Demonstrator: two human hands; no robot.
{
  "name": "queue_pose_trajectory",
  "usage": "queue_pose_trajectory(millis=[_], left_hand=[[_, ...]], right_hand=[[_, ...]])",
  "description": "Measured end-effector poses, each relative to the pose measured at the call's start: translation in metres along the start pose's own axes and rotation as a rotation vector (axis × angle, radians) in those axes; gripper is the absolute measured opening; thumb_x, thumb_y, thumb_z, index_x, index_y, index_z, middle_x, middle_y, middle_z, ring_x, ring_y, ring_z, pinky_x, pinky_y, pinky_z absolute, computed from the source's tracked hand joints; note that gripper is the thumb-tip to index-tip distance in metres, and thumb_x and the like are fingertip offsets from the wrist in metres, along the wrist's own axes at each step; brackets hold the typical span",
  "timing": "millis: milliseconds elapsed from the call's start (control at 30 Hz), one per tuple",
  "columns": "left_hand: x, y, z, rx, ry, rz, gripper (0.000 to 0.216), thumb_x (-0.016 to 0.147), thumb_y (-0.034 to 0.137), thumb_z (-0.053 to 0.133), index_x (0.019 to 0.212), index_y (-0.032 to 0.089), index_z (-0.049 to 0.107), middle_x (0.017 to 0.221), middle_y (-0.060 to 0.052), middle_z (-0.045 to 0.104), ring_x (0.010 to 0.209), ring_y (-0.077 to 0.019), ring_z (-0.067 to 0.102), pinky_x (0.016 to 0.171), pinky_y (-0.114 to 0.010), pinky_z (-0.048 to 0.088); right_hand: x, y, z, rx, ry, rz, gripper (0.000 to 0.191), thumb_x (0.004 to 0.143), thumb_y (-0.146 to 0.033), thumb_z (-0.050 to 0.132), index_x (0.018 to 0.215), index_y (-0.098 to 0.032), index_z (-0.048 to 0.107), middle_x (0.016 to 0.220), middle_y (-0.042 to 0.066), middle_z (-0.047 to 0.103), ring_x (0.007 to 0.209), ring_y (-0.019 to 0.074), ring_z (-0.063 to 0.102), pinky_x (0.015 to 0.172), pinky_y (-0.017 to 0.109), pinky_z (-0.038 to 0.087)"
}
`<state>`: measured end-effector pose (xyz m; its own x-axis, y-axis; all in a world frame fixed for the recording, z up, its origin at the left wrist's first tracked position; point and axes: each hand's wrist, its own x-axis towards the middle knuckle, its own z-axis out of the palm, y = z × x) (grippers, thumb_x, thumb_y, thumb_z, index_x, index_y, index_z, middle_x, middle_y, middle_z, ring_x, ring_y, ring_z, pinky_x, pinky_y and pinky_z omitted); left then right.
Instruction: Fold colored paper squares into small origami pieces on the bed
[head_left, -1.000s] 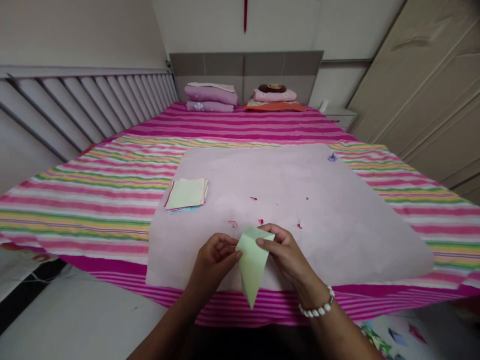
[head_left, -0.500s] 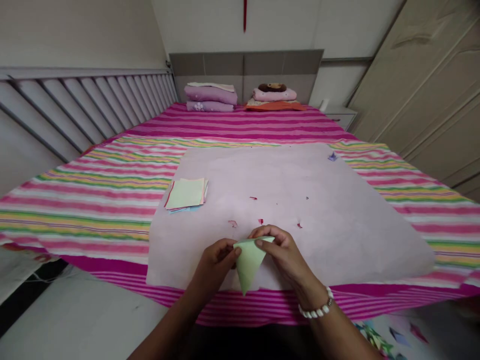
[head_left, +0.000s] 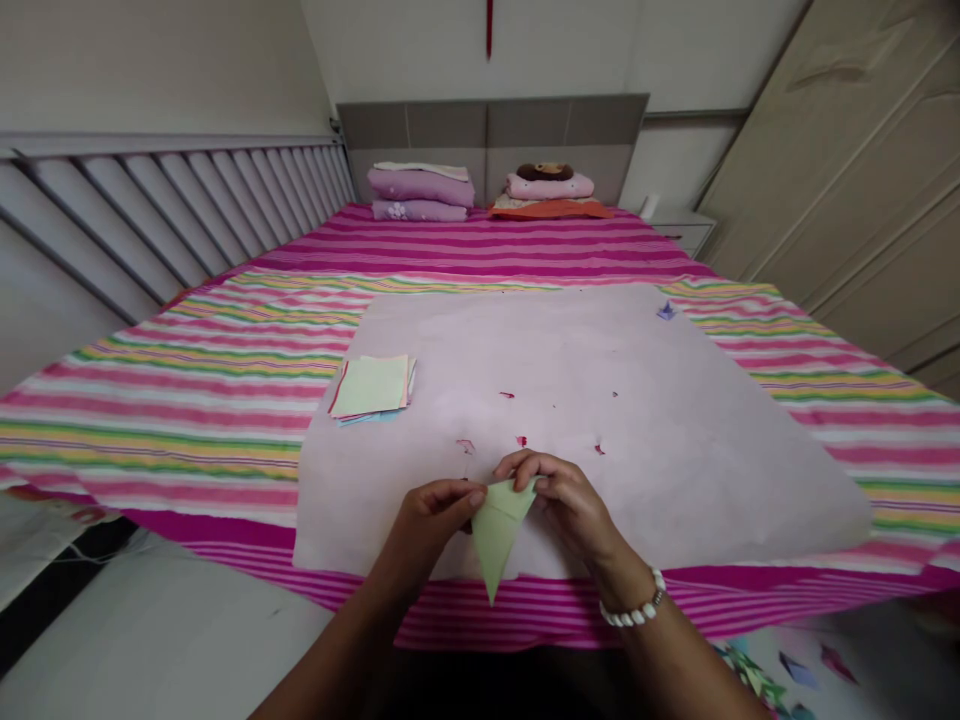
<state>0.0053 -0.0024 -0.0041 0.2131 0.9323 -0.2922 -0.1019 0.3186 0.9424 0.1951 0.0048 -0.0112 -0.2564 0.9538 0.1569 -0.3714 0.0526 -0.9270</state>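
Note:
A folded piece of light green paper [head_left: 496, 535], kite-shaped with its point downward, is held up between my two hands over the near edge of the pale sheet. My left hand [head_left: 436, 515] pinches its upper left corner between thumb and fingers. At the upper right, my right hand [head_left: 564, 498] grips the paper, its fingers bent over the top edge. A crease runs across the upper part of the paper. White beads circle my right wrist.
A stack of square coloured papers [head_left: 370, 387] lies on the pale sheet [head_left: 690, 450] at left. Small red scraps [head_left: 522, 441] and a purple folded-paper piece [head_left: 666, 311] lie there too. Several folded-paper pieces [head_left: 757, 675] are at lower right. Folded bedding [head_left: 420, 188] sits by the headboard.
The top edge, folded over before, now stands up with a crease showing below it. My right thumb has shifted from the paper's front toward its right edge. The point hangs slightly lower.

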Motion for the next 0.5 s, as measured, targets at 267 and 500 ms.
queue_pose_trajectory(millis=[267,500], left_hand=[[0.001,0.005,0.010,-0.048,0.211,0.132,0.044,0.060,0.031,0.079,0.100,0.015,0.067,0.063,0.003,0.065,0.057,-0.0106,0.056,0.056,-0.023,0.045],[0.005,-0.004,0.007,-0.067,0.178,0.089,0.034,0.063,0.032,0.078,0.092,0.015,0.072,0.063,0.002,0.063,0.060,-0.0090,0.051,0.059,-0.021,0.042]], right_hand=[[0.002,0.010,0.020,0.172,0.341,0.155,0.051,0.063,-0.029,0.081,0.110,-0.023,0.062,0.093,0.004,0.069,0.077,0.0177,0.062,0.069,0.030,0.048],[-0.002,0.009,0.035,0.062,0.219,0.194,0.021,0.067,-0.036,0.079,0.075,-0.018,0.071,0.065,0.000,0.067,0.057,0.0142,0.058,0.059,0.027,0.047]])
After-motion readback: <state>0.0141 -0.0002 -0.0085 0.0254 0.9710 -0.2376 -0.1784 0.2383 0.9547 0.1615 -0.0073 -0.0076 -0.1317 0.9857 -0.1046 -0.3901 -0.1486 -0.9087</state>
